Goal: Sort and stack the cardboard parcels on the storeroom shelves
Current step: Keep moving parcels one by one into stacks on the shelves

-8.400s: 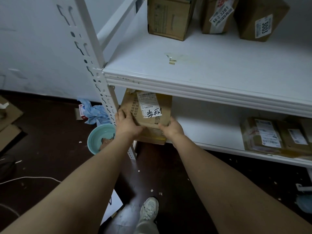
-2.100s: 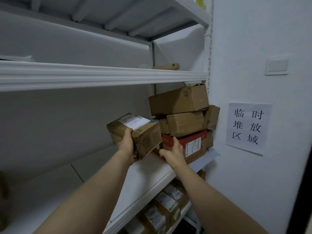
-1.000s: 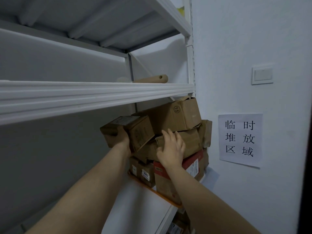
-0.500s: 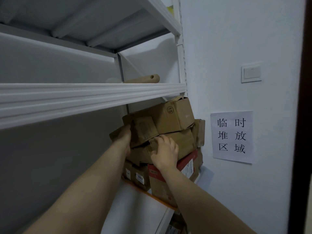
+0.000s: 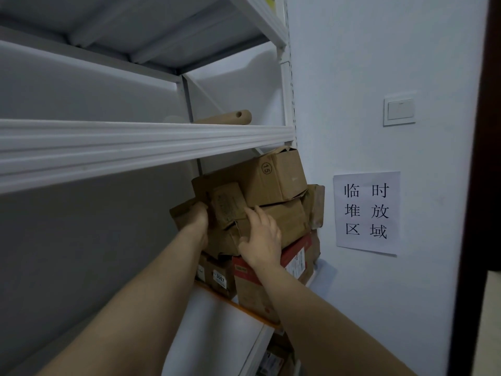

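A small brown cardboard parcel [image 5: 226,206] lies tilted on the left side of a pile of parcels at the right end of the white shelf [image 5: 217,316]. My left hand [image 5: 199,214] grips its left end from below. My right hand [image 5: 261,236] rests with spread fingers against the parcel's right edge and the flat box [image 5: 287,221] behind it. On top of the pile sits a larger box marked 15 [image 5: 273,177]. A red and brown box [image 5: 295,263] and small labelled boxes [image 5: 217,275] form the bottom layer.
The shelf above [image 5: 135,143] hangs low over the pile and carries a cardboard tube [image 5: 230,118]. A white wall with a paper sign [image 5: 366,213] and a light switch [image 5: 400,109] stands right of the rack. More parcels [image 5: 273,359] show on the shelf below.
The small parcel has gone from the shelf edge up onto the left of the pile and further in. My right hand has shifted from the box front to the parcel's right edge.
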